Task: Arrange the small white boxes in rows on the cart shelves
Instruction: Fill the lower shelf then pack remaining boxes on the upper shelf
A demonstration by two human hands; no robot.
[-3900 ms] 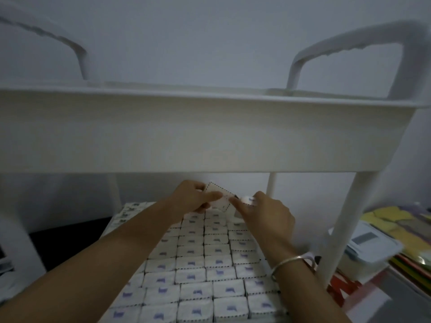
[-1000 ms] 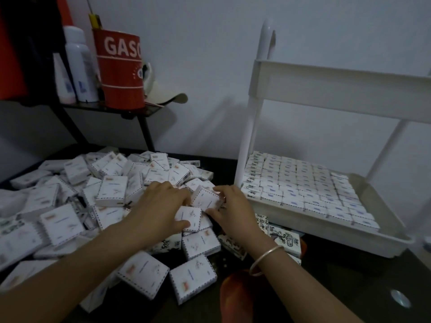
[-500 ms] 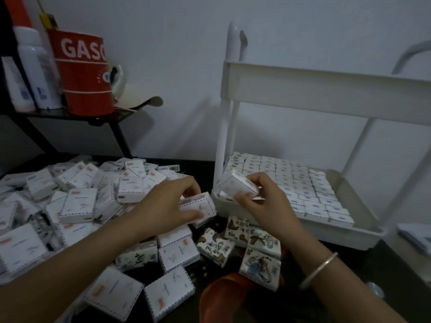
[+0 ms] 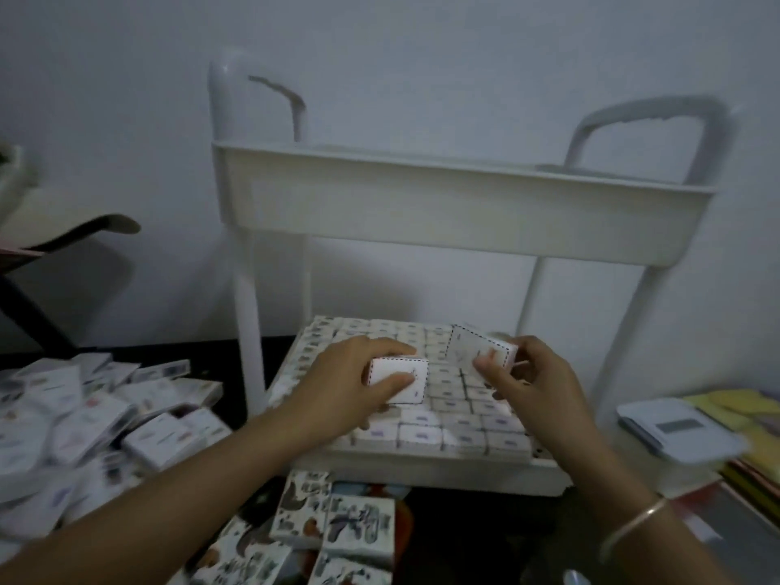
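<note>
Now that both hands have left the loose pile (image 4: 84, 415) for the cart (image 4: 464, 204), each carries one box over the lower shelf (image 4: 422, 470).
The left hand (image 4: 337, 386) pinches a white box (image 4: 399, 380) between thumb and fingers. The right hand (image 4: 536, 386), farther right, is clamped on a tilted second box (image 4: 481, 352). Both are above the filled rows (image 4: 460, 432), and the blur hides any contact. Placing is probably next, with plenty still loose at left.

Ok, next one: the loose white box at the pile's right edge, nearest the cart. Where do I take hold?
Come from above, most likely, and pinch the box across its two opposite side edges. It lies nearly flat, broad face up, atop the pile, so the face offers no hold while its near and right edges stand clear. That area is blurred, so judge cautiously.
</note>
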